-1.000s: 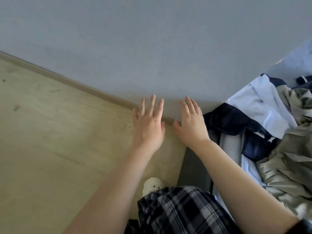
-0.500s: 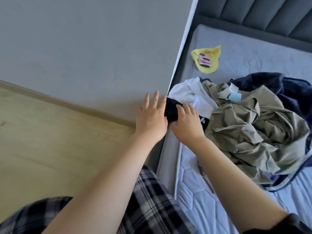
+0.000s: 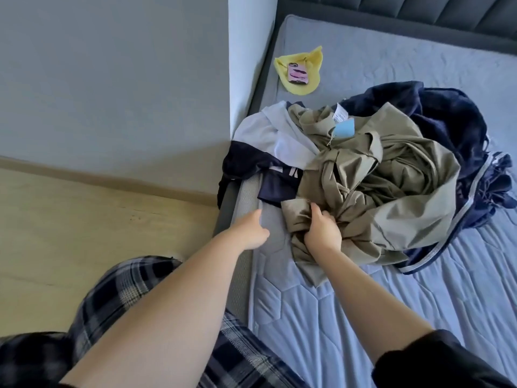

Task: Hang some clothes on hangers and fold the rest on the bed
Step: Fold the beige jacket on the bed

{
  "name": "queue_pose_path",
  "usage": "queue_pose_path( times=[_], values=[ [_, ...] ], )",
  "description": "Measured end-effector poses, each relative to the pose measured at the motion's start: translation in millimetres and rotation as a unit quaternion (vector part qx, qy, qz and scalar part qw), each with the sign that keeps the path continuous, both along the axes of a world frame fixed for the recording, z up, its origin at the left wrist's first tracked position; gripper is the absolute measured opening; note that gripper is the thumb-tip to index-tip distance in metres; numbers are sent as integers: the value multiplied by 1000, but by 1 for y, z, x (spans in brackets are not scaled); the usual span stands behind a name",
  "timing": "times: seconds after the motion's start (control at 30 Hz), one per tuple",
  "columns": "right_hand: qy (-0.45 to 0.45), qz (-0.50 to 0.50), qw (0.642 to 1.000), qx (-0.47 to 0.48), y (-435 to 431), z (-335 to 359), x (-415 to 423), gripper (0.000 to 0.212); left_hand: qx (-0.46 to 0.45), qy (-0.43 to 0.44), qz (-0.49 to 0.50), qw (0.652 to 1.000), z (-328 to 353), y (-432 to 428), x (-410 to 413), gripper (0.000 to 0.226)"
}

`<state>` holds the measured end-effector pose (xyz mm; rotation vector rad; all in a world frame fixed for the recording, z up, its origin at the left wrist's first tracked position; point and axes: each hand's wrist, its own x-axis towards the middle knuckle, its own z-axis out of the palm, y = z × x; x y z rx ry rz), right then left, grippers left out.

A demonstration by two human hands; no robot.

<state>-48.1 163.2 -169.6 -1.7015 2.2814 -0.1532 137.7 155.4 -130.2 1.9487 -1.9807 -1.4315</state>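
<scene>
right hand grips a bunched fold at the near edge of the olive garment, fingers curled into the cloth. left hand hovers just beside it over the edge of the bed, loosely curled and holding nothing that shows. the olive garment lies crumpled on top of the heap, overlapping a white and navy garment that hangs partly over the bed's side, with a dark blue garment behind it. the step in hand appears to be drawing the olive piece out of the pile. it is likely done best by lifting upward rather than dragging sideways, so the pieces beneath stay on the mattress, and by bringing the free hand to a second point such as a collar or shoulder seam so the cloth opens out. a pale blue tag near the neck may help to find the top. no hanger is in view. the quilted mattress is grey-blue with a padded dark headboard at its far end. a yellow cloth carrying a small pink-cased item lies near the corner. a grey wall meets a pale wooden floor on the left, and checked trousers show below.
</scene>
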Motion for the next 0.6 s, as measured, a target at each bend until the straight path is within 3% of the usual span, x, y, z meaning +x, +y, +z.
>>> queue_pose_path(
  times=[0.07,0.13,0.2,0.27,0.33,0.43,0.5,0.6],
  values=[
    [-64,-44,996,-36,-1,3,1,38,34,70,80,994,4,-4,1,59],
    [-194,-57,979,-38,1,15,12,22,74,172,192,963,8,-8,0,50],
    [-317,9,948,-9,8,29,31,12,130,273,299,905,11,-11,3,38],
    [-363,92,927,34,17,43,47,7,151,318,369,860,16,-12,8,29],
    [-342,138,929,4,22,52,53,20,168,321,383,850,19,-10,12,28],
    [-126,85,978,-146,15,59,39,62,196,344,345,851,23,-2,13,24],
    [-15,11,994,-104,11,58,18,86,191,345,318,862,26,4,15,21],
    [-61,-52,995,60,15,38,-10,103,182,337,292,876,27,9,17,24]
  ],
)
